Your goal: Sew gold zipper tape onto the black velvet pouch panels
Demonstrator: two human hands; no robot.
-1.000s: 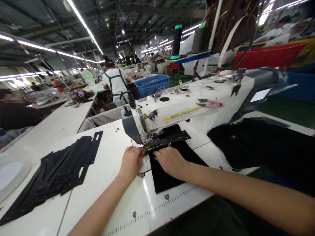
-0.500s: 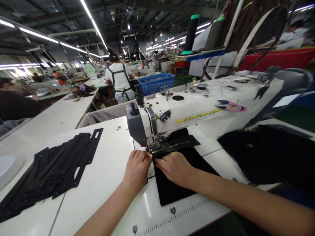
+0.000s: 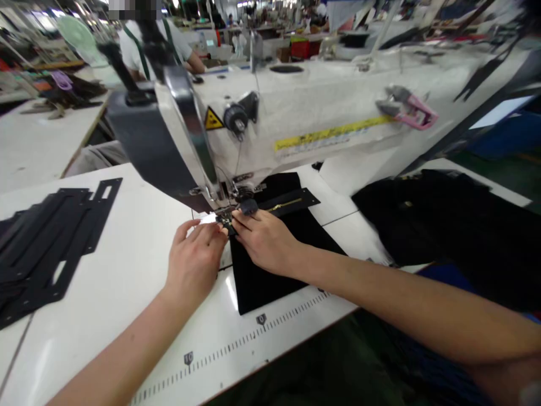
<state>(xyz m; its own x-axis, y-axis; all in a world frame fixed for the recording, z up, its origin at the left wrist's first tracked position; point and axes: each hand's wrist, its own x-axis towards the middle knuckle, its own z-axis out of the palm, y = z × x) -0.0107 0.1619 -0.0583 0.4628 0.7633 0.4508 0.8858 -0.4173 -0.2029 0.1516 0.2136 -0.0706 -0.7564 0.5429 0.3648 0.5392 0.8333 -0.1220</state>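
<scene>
A white sewing machine [image 3: 296, 107] stands across the table. Under its presser foot lies a black fabric piece [image 3: 270, 270] with a black zipper strip [image 3: 291, 202] on top. My left hand [image 3: 196, 259] rests on the table just left of the needle, its fingers curled and pinching at the fabric's edge. My right hand [image 3: 264, 239] lies on the black fabric, its fingertips pressed onto the strip's end right at the foot.
A stack of black cut strips [image 3: 46, 237] lies at the left. A heap of black cloth [image 3: 443, 225] fills the right side. Pink snips [image 3: 408, 107] rest on the machine arm. A ruler scale [image 3: 236, 344] runs along the table's front edge. A person works at the far table [image 3: 42, 135].
The view has dropped and moved in close to the needle. Both hands have stayed at the presser foot, their fingertips now drawn closer together on the fabric's edge.
</scene>
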